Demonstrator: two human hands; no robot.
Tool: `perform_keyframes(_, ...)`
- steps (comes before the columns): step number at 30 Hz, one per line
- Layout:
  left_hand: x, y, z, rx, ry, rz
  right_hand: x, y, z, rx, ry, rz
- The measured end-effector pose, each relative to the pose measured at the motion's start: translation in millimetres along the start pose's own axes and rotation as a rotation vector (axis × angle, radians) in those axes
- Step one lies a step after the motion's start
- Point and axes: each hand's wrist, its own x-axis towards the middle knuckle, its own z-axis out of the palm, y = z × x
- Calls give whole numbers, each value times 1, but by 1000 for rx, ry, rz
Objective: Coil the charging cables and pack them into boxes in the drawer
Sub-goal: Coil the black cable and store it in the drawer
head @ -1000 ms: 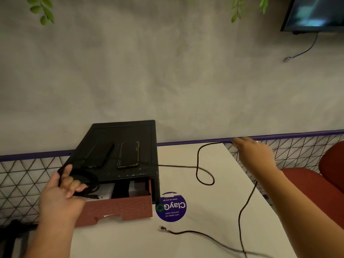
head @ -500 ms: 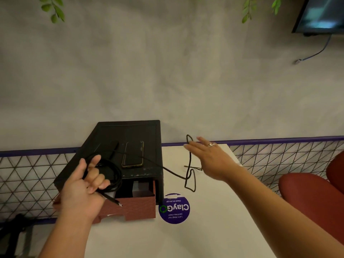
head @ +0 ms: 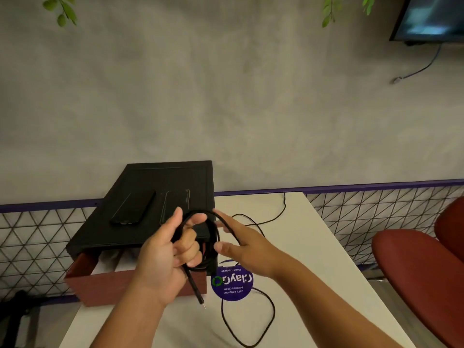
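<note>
My left hand point(head: 167, 252) grips a coil of black charging cable point(head: 212, 229) in front of the black drawer unit point(head: 140, 222); the plug end hangs below my palm. My right hand point(head: 241, 243) lays a strand of the same cable over the coil, fingers and thumb lightly around it. The loose rest of the cable trails over the white table point(head: 313, 259) to the right and loops near the front edge. The red-brown drawer point(head: 100, 285) is pulled out, with white boxes point(head: 118, 262) partly visible inside.
Two dark phones point(head: 135, 207) lie on top of the drawer unit. A round purple sticker point(head: 232, 282) is on the table. A red chair point(head: 421, 267) stands at the right. A wire-mesh fence runs behind the table along a grey wall.
My right hand has come in from the far right with the cable to meet the coil. My left hand has lifted the coil rightward, in front of the drawer unit.
</note>
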Motion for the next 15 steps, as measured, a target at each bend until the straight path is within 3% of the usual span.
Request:
perform_keyframes(5, -4, 2, 10, -91, -167, -62, -5, -12, 0, 266, 258, -83)
perform_keyframes(9, 2, 3, 0, -322, -579, -215, -13, -11, -13, 410, 316, -30)
perform_keyframes(15, -4, 8, 0, -184, -530, 77, -20, -14, 4, 524, 189, 38)
